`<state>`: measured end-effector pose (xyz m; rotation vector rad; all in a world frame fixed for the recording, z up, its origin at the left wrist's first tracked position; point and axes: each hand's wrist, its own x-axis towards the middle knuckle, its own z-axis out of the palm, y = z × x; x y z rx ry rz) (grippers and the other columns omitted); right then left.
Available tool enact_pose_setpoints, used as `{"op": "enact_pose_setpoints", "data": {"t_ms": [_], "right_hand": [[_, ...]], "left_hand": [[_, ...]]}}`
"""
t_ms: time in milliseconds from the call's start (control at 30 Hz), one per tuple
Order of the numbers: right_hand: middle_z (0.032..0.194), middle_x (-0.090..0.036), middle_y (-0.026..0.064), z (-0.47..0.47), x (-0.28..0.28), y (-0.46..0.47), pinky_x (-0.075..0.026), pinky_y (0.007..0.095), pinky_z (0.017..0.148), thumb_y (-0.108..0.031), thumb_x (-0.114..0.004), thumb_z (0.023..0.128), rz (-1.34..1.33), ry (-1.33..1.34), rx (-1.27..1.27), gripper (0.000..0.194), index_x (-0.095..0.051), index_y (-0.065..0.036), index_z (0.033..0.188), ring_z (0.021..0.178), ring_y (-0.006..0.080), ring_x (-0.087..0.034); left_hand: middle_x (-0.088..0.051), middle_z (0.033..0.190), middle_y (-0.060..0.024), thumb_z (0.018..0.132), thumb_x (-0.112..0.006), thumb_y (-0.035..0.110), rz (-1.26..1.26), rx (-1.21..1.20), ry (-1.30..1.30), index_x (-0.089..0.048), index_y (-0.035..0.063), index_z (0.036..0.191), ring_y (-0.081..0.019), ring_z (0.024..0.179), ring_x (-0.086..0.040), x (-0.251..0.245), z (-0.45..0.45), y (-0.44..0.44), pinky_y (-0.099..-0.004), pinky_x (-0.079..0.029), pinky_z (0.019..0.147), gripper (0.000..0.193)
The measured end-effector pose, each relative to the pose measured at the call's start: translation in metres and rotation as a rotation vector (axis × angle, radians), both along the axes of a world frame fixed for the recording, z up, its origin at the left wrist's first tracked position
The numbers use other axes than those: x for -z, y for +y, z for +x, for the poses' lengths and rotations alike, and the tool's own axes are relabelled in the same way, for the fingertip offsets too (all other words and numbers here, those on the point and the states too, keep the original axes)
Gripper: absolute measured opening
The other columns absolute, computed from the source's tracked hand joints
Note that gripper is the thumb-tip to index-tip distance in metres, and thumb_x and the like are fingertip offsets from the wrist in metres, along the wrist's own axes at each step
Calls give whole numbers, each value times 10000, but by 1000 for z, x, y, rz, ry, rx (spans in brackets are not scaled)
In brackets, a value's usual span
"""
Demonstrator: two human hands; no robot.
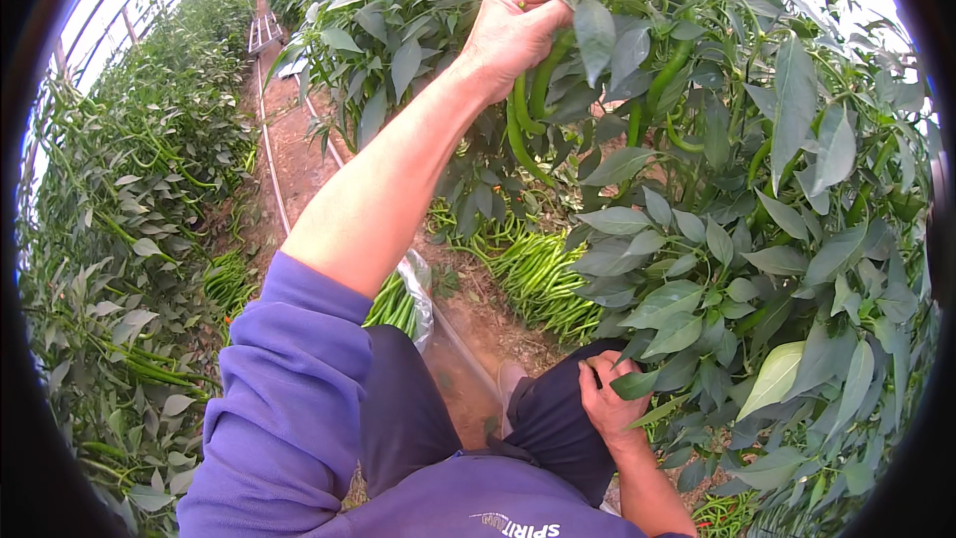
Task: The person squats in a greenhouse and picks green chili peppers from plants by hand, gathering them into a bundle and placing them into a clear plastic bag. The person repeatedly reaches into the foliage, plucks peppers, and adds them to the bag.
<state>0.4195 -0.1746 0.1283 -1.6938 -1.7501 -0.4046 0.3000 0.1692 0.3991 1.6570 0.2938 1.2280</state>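
My left hand (pixel 519 33) reaches up into a chilli pepper plant (pixel 672 239), fingers closed around a stem near the top; leaves partly cover the fingertips. Several long green chilli peppers (pixel 519 138) hang just below this hand. Low down by my right knee is my right hand (pixel 614 396), its fingers loosely curled against the dark trousers. A leaf overlaps part of it, so whether it holds anything cannot be told. On the ground between the two hands lies a heap of picked green chillies (pixel 545 280).
A clear plastic bag (pixel 420 288) of green chillies sits by my left knee. Pipe rails (pixel 267 142) run along the dirt path to a metal cart (pixel 264 33). Another plant row (pixel 142 187) stands left, with a chilli pile (pixel 226 280) at its foot. More chillies (pixel 723 514) lie lower right.
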Motion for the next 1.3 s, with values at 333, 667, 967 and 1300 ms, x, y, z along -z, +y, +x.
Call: {"op": "enact_pose_setpoints", "data": {"t_ms": [333, 667, 967, 1300], "right_hand": [[907, -663, 60, -4, 5, 0, -543, 394, 683, -110, -844, 795, 12, 55, 2, 185, -690, -93, 895, 778, 275, -669], [912, -664, 48, -6, 3, -2, -531, 398, 677, -139, -846, 791, 18, 2, 25, 198, -691, -113, 910, 778, 266, -662], [924, -692, 57, -5, 3, -6, -536, 405, 721, -83, -846, 765, -41, 31, 50, 215, -711, -94, 931, 817, 283, -686], [924, -721, 127, -34, -66, -1, -560, 383, 715, -46, -866, 755, 42, 195, -130, 388, -732, -10, 1117, 803, 288, -700]], "left_hand": [[-785, 891, 15, 974, -725, 199, 50, 48, 54, -823, 125, 1044, 9, 548, -407, -11, -12, -19, -212, -311, 489, 142], [-737, 797, 9, 973, -679, 141, 176, -71, 77, -797, 48, 993, -25, 581, -465, -17, -3, -21, -234, -368, 552, 152], [-681, 821, 25, 1011, -668, 196, -229, -64, -34, -740, 63, 1134, -66, 578, -494, 2, -6, -14, -253, -409, 550, 195], [-668, 829, 43, 1033, -602, 163, -709, -1, -88, -583, 93, 1330, -35, 511, -443, 105, -89, -33, -207, -357, 443, 306]]}}
